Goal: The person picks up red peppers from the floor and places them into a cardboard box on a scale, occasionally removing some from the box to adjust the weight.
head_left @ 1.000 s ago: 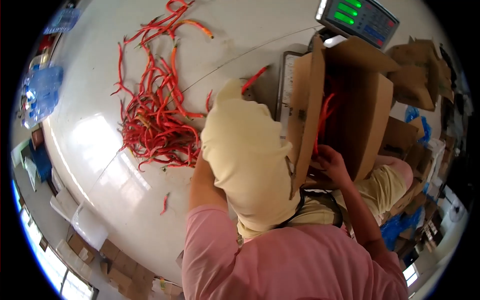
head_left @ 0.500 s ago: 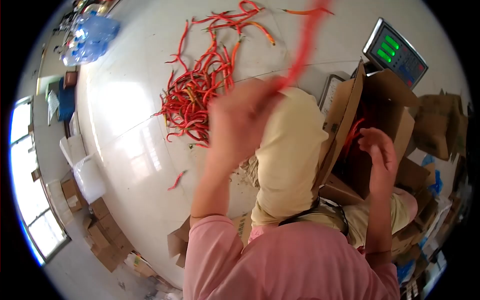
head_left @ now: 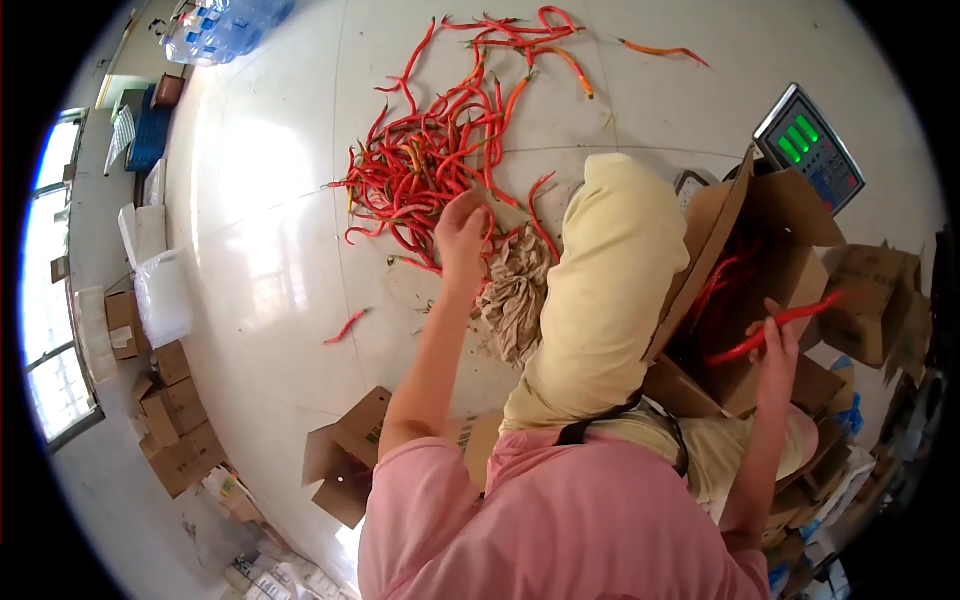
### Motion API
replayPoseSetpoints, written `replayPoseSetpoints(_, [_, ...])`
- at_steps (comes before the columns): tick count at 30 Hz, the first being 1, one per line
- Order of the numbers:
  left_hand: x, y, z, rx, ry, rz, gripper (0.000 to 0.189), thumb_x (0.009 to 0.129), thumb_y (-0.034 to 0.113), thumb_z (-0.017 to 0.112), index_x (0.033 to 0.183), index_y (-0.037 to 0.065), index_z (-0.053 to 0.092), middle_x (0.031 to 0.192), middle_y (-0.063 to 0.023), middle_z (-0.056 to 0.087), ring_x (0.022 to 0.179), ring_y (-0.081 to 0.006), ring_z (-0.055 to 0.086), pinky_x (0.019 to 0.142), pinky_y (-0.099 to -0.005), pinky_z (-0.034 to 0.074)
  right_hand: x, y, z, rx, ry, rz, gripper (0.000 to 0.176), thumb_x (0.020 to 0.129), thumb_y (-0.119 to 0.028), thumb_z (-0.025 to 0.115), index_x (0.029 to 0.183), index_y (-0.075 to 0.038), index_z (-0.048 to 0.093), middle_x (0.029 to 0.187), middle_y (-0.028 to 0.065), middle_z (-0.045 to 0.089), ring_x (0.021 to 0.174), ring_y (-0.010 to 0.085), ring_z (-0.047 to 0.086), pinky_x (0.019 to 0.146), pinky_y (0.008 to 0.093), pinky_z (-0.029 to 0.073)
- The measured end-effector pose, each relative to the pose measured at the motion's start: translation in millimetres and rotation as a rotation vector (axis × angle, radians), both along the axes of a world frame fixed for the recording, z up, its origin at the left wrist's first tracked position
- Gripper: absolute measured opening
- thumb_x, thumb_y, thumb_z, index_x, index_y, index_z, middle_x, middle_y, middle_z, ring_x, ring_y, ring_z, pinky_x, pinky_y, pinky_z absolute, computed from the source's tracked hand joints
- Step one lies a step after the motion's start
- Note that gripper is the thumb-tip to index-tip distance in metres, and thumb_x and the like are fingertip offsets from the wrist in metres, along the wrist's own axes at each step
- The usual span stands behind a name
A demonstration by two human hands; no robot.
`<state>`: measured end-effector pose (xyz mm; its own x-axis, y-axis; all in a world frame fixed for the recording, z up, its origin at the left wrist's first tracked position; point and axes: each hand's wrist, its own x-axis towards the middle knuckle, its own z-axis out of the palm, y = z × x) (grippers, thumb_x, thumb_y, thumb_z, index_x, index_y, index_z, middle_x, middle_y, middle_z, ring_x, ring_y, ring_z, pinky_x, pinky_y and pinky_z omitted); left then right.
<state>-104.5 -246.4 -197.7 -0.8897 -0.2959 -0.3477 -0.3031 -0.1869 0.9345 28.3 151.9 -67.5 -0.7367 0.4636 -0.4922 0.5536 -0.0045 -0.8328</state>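
A large pile of red chili peppers (head_left: 410, 170) lies on the pale tiled floor, a few with orange or yellow parts. My left hand (head_left: 463, 235) is at the pile's lower right edge, fingers curled; whether a pepper is between them is too small to tell. On the right, my right hand (head_left: 775, 345) holds one long red pepper (head_left: 741, 348) above the near right side of an open cardboard box (head_left: 800, 272). Inside that box are more red peppers (head_left: 728, 272). Crumpled brown paper (head_left: 520, 290) rests beside my bent knee.
A scale display (head_left: 808, 145) with green digits stands behind the box. A single pepper (head_left: 347, 327) lies apart on the floor. Another open carton (head_left: 350, 440) is at lower left, with more cartons (head_left: 185, 420) along the wall and plastic bottles (head_left: 225, 30) at upper left.
My left hand has moved down and left from above the knee to the pile. The right hand, empty before, now holds a red pepper. The view has shifted slightly.
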Motion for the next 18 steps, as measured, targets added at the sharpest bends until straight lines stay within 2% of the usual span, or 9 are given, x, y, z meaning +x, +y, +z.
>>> replayPoseSetpoints(4, [4,-44,-73,-0.193,-0.311,-0.034,0.038,0.083,0.005,0.055,0.121,0.0,0.049,0.11,-0.0093,0.057,0.094,-0.018,0.056,0.078,-0.0299,0.046,4,14,-58,0.055,-0.15,0.082,0.049,0.092,-0.021,0.049,0.134,-0.004,0.033,0.095,0.0076,0.058,0.069,0.0103,0.053,0.06,0.0228,0.044])
replayPoseSetpoints(5, [1,-51,-88,-0.219,-0.38,-0.053,0.039,0.083,0.006,0.056,0.121,0.0,0.049,0.111,-0.0097,0.057,0.096,-0.0195,0.056,0.079,-0.0312,0.046,2,7,-57,0.045,-0.159,0.136,0.053,0.091,-0.019,0.049,0.137,-0.005,0.027,0.112,0.0099,0.055,0.082,0.0134,0.056,0.069,0.0249,0.047])
replayPoseSetpoints(9, [-30,-54,-106,-0.372,-0.366,-0.126,0.044,0.082,0.007,0.057,0.124,0.001,0.046,0.108,-0.0119,0.057,0.095,-0.0215,0.055,0.075,-0.033,0.045,-5,0,-62,0.007,-0.118,0.204,0.051,0.091,-0.017,0.049,0.137,-0.005,0.029,0.119,0.0104,0.052,0.088,0.0135,0.056,0.074,0.0247,0.046])
replayPoseSetpoints(10, [-41,-71,-138,-0.435,-0.333,-0.218,0.053,0.08,0.007,0.06,0.129,0.0,0.04,0.113,-0.0132,0.054,0.097,-0.0237,0.055,0.077,-0.0342,0.047,-7,1,-64,0.002,-0.122,0.204,0.051,0.091,-0.017,0.049,0.136,-0.005,0.029,0.119,0.0105,0.053,0.088,0.0137,0.056,0.074,0.0248,0.046])
replayPoseSetpoints(11, [-47,-91,-207,-0.752,-0.181,-0.14,0.064,0.077,0.006,0.063,0.133,0.0,0.033,0.119,-0.0152,0.049,0.101,-0.026,0.054,0.08,-0.0354,0.047,-9,2,-66,-0.002,-0.122,0.202,0.05,0.091,-0.016,0.049,0.136,-0.006,0.03,0.119,0.0106,0.053,0.089,0.0138,0.055,0.075,0.0249,0.046])
replayPoseSetpoints(13, [-69,-90,-199,-0.999,-0.206,-0.176,0.072,0.073,0.009,0.068,0.134,0.0,0.031,0.124,-0.0178,0.044,0.114,-0.0321,0.044,0.092,-0.0384,0.04,-10,4,-70,0.007,-0.148,0.203,0.049,0.091,-0.016,0.048,0.136,-0.005,0.031,0.119,0.0107,0.053,0.089,0.014,0.055,0.075,0.0252,0.045])
replayPoseSetpoints(14, [-82,-102,-206,-0.903,-0.259,-0.26,0.077,0.071,0.019,0.068,0.134,-0.003,0.027,0.138,-0.0216,0.027,0.125,-0.036,0.032,0.103,-0.0365,0.031,-10,5,-72,0.01,-0.161,0.203,0.048,0.091,-0.016,0.048,0.135,-0.005,0.032,0.119,0.0108,0.053,0.089,0.014,0.055,0.075,0.0253,0.045])
replayPoseSetpoints(16, [-102,-110,-212,-0.929,-0.296,-0.219,0.081,0.07,0.019,0.07,0.134,-0.003,0.025,0.137,-0.0217,0.029,0.125,-0.0357,0.032,0.102,-0.0371,0.032,-8,8,-76,0.002,-0.175,0.209,0.047,0.091,-0.016,0.048,0.134,-0.005,0.033,0.119,0.0106,0.053,0.088,0.0137,0.056,0.074,0.0253,0.045])
replayPoseSetpoints(18, [-122,-117,-212,-0.705,-0.414,-0.137,0.086,0.067,0.02,0.074,0.134,-0.003,0.025,0.135,-0.022,0.033,0.125,-0.0357,0.032,0.101,-0.0377,0.033,-7,7,-79,0.008,-0.209,0.198,0.047,0.091,-0.017,0.048,0.134,-0.004,0.034,0.118,0.0103,0.053,0.088,0.0135,0.056,0.074,0.0252,0.045])
